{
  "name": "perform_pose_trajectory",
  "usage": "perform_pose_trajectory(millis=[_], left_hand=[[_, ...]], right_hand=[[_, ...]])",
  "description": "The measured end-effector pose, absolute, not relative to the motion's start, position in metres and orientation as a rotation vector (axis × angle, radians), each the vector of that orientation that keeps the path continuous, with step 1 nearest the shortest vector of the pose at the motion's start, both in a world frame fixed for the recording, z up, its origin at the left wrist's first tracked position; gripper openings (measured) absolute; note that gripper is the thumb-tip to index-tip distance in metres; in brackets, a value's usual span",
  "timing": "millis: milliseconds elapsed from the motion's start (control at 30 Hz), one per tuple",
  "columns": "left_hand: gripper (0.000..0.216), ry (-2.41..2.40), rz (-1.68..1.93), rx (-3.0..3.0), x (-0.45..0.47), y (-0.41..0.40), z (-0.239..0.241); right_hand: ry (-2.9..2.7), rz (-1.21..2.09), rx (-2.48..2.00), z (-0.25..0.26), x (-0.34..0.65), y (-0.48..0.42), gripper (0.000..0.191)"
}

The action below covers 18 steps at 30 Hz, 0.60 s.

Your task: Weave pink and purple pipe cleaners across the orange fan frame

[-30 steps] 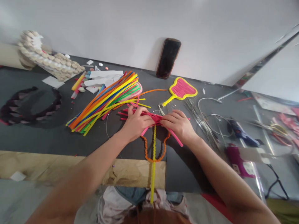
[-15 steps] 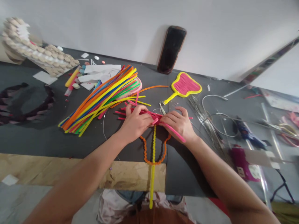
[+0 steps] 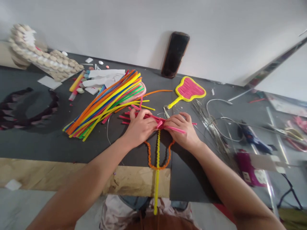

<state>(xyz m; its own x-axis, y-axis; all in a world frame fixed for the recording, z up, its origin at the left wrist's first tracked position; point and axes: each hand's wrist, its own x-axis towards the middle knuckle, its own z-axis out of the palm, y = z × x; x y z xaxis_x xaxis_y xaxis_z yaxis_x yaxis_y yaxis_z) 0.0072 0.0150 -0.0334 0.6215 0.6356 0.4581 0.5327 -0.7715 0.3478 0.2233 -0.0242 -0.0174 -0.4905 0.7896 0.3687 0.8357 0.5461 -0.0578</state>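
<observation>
Several pink pipe cleaners (image 3: pixel 176 129) run crosswise under my fingers. My left hand (image 3: pixel 141 125) is closed on them, thumb and fingertips meeting near the middle. Close beside it, my right hand (image 3: pixel 181 129) pinches the same bunch, and one pink end pokes out past its palm. Below both hands hangs a twisted orange pipe cleaner loop (image 3: pixel 149 156), crossed by a straight yellow pipe cleaner stem (image 3: pixel 156 188) reaching past the table edge. My fingers hide where the pink, orange and yellow pieces meet.
A bundle of coloured pipe cleaners (image 3: pixel 105 103) lies left. Behind my hands are a pink and yellow fan shape (image 3: pixel 190 88) and a phone (image 3: pixel 175 54) leaning on the wall. Right are thin wires (image 3: pixel 207 119), scissors (image 3: pixel 291 133) and a glue gun (image 3: pixel 256 139). A dark braided band (image 3: pixel 31 118) sits far left.
The pink end by my right hand has swung up and now lies flatter across the palm. Both hands stay gripping the pink pipe cleaners; the camera view has shifted slightly.
</observation>
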Motion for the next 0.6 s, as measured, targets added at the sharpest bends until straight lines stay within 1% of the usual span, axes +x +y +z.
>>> perform_pose_trajectory(millis=[167,267,400,600], left_hand=[[0.015,0.991,0.859,2.655,0.009,0.014,-0.036],[0.018,0.999,0.831,2.646,0.011,0.013,-0.036],[0.018,1.023,0.860,2.630,0.013,0.012,-0.037],[0.017,1.033,0.814,2.647,0.014,0.012,-0.036]], right_hand=[[-2.427,-0.254,-1.325,-0.017,0.219,-0.026,0.022],[-2.422,-0.295,-1.305,-0.017,0.214,-0.026,0.025],[-2.427,-0.296,-1.290,-0.018,0.210,-0.025,0.022],[-2.402,-0.217,-1.186,-0.019,0.210,-0.023,0.019]])
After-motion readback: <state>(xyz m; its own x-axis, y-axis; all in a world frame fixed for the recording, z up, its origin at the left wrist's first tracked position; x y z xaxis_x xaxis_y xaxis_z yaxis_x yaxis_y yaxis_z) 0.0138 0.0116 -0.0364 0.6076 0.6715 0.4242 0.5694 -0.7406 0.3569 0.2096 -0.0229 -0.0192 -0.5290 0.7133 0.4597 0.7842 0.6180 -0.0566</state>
